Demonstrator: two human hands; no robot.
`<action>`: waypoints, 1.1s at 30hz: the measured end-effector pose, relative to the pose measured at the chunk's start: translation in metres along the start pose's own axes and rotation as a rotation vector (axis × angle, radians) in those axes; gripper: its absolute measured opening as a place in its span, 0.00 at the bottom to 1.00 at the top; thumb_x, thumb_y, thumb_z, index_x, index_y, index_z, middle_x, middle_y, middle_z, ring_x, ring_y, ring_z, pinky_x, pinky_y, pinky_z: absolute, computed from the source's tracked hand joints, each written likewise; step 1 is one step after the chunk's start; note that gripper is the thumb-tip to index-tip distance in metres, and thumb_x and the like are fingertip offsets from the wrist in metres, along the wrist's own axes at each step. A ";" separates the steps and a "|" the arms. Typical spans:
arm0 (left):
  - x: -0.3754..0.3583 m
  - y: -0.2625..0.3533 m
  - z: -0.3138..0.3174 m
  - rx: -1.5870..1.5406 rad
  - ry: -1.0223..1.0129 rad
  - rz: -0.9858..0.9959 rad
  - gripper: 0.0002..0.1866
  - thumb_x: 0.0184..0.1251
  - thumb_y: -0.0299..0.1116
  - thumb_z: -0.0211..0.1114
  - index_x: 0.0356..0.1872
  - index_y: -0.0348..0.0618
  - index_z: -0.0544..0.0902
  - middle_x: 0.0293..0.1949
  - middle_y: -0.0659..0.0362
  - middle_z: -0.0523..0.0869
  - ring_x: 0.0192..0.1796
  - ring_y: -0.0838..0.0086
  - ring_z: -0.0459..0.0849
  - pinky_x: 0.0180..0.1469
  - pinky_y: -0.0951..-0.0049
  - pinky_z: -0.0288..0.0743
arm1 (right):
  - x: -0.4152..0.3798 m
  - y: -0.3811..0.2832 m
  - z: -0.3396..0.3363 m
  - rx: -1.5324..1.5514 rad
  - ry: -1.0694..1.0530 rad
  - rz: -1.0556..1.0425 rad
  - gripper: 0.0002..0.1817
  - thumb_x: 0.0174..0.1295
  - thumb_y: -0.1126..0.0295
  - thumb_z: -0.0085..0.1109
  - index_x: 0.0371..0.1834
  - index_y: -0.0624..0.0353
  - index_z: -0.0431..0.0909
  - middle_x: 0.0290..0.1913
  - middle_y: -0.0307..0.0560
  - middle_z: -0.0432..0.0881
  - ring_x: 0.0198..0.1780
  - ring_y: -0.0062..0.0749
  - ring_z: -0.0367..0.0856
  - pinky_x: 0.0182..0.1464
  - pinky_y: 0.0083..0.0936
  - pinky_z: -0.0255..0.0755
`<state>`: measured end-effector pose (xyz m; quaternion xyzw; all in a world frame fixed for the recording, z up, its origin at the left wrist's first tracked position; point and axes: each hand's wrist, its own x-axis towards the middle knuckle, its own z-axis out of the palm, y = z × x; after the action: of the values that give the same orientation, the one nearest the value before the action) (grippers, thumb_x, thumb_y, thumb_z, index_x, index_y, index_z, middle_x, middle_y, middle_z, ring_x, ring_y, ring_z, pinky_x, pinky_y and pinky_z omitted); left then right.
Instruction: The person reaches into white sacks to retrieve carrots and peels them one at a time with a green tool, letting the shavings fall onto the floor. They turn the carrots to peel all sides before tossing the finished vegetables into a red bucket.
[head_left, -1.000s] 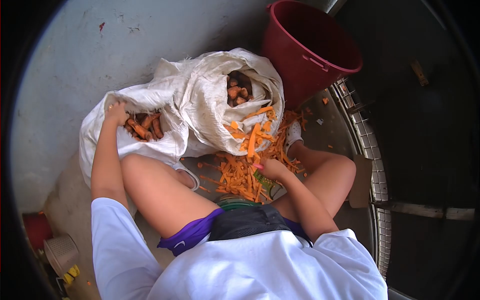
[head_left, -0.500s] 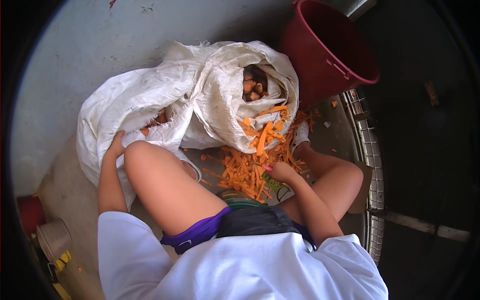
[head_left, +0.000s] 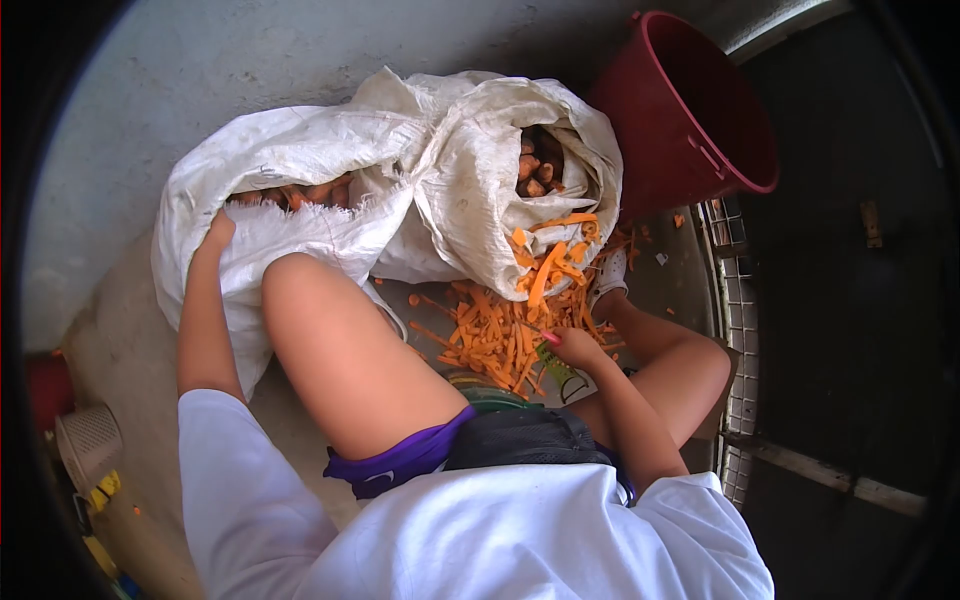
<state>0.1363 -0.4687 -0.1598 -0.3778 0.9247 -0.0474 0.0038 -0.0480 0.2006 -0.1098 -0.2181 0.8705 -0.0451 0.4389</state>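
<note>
My left hand (head_left: 220, 230) reaches into the mouth of the left white sack (head_left: 300, 235), its fingers hidden by the sack's edge. Reddish-brown roots (head_left: 320, 192) show inside that opening. My right hand (head_left: 577, 348) is closed around a small tool (head_left: 550, 338) with a pinkish-red end, low over a heap of orange peelings (head_left: 492, 325). The second white sack (head_left: 470, 190) stands open beside the first, with brownish roots (head_left: 535, 170) inside and orange strips (head_left: 548, 270) on its front fold.
A large dark red bucket (head_left: 665, 120) leans at the back right. Metal grating (head_left: 740, 320) runs along the right side. A perforated basket (head_left: 88, 445) and a red container (head_left: 48, 390) are at the lower left. My bent legs frame the peelings.
My left hand has moved up and slightly left at the left sack, whose mouth now gapes wider and shows more roots. My right hand still holds the tool. The view has shifted slightly.
</note>
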 end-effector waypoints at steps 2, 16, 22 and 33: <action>-0.001 0.026 -0.035 -0.156 -0.152 -0.068 0.30 0.43 0.24 0.50 0.55 0.29 0.62 0.56 0.39 0.64 0.60 0.54 0.62 0.62 0.67 0.53 | 0.000 0.000 0.001 -0.019 0.028 -0.008 0.14 0.50 0.60 0.53 0.35 0.58 0.75 0.32 0.53 0.78 0.36 0.45 0.76 0.38 0.37 0.68; -0.022 0.030 0.042 -0.770 -0.341 -0.311 0.30 0.56 0.52 0.50 0.59 0.51 0.61 0.57 0.53 0.66 0.53 0.61 0.69 0.51 0.54 0.63 | -0.001 0.001 0.005 0.058 0.107 -0.035 0.14 0.51 0.59 0.53 0.34 0.57 0.74 0.31 0.54 0.78 0.36 0.47 0.76 0.37 0.38 0.68; 0.034 0.045 -0.034 -0.874 -0.456 -0.518 0.30 0.52 0.52 0.51 0.57 0.50 0.64 0.53 0.57 0.71 0.49 0.66 0.73 0.47 0.65 0.66 | -0.009 -0.014 -0.007 0.206 0.209 -0.046 0.15 0.52 0.58 0.53 0.32 0.59 0.72 0.28 0.57 0.76 0.34 0.50 0.75 0.35 0.37 0.67; 0.031 0.070 -0.042 -0.310 -0.296 -0.287 0.26 0.55 0.40 0.51 0.56 0.42 0.66 0.55 0.49 0.69 0.58 0.58 0.66 0.57 0.68 0.61 | -0.002 -0.004 -0.007 0.227 0.216 -0.031 0.14 0.53 0.60 0.53 0.36 0.58 0.72 0.29 0.58 0.77 0.35 0.51 0.75 0.36 0.37 0.67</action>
<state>0.0637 -0.4374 -0.1234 -0.5042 0.8471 0.1506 0.0742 -0.0513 0.1968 -0.1029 -0.1744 0.8985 -0.1731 0.3638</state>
